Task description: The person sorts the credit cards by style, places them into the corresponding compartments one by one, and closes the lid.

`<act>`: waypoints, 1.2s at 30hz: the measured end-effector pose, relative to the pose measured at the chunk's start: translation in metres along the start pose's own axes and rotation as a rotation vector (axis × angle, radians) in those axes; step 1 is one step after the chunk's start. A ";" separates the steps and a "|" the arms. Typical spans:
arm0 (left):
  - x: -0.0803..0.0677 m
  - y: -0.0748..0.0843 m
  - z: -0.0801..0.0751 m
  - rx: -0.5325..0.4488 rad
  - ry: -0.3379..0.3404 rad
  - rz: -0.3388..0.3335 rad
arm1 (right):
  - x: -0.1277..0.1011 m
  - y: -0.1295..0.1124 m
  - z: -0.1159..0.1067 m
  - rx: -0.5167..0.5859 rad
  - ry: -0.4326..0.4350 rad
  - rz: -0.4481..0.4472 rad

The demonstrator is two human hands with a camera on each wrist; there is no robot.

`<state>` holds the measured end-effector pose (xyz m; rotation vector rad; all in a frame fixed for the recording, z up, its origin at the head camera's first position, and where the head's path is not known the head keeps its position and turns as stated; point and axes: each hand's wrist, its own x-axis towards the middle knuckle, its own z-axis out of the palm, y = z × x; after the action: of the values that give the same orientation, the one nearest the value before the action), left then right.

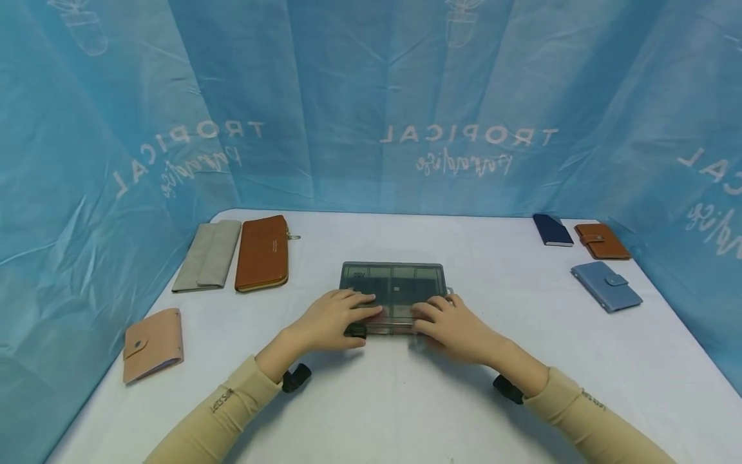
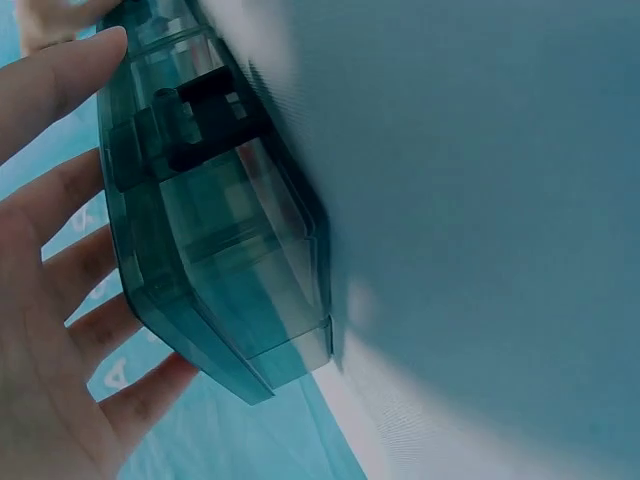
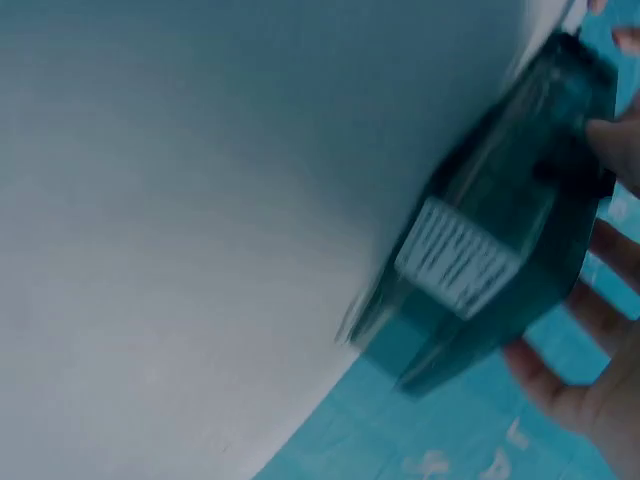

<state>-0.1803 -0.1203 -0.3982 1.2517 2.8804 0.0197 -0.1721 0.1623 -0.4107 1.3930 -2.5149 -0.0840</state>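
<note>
Both hands sit on a smoky clear box (image 1: 393, 291) mid-counter (image 1: 406, 399). The left hand (image 1: 330, 319) lies flat on the lid's near left, fingers straight, so no real grip. The right hand (image 1: 455, 328) does the same on the near right, fingers relaxed. Wallets lie off to both sides: tan (image 1: 262, 252), grey (image 1: 207, 255), pink (image 1: 153, 344), blue (image 1: 606, 286).

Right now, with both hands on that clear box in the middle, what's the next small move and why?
Probably thumb the dark latch up to free the lid. The box lies flat on the table, seemingly closed, and the left hand and right hand both rest with straight fingers on its near edge, right by the front latches. The wallets around the table lie apart from it, out of the way.
</note>
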 end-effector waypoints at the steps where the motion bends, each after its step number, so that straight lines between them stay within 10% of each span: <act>1: 0.000 0.000 0.000 0.001 0.001 0.000 | 0.000 0.002 -0.001 0.044 0.006 0.025; 9: 0.000 0.000 0.001 -0.006 0.005 0.002 | -0.003 0.013 -0.004 0.121 -0.035 0.225; 27: 0.007 0.008 0.005 -0.042 0.062 -0.040 | 0.001 0.008 -0.005 0.039 -0.004 0.245; 36: 0.025 0.030 0.018 0.206 0.176 -0.169 | 0.002 0.006 -0.007 0.047 -0.021 0.268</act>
<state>-0.1752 -0.0809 -0.4153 1.0767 3.2016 -0.1811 -0.1767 0.1644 -0.4027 1.0633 -2.7103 0.0122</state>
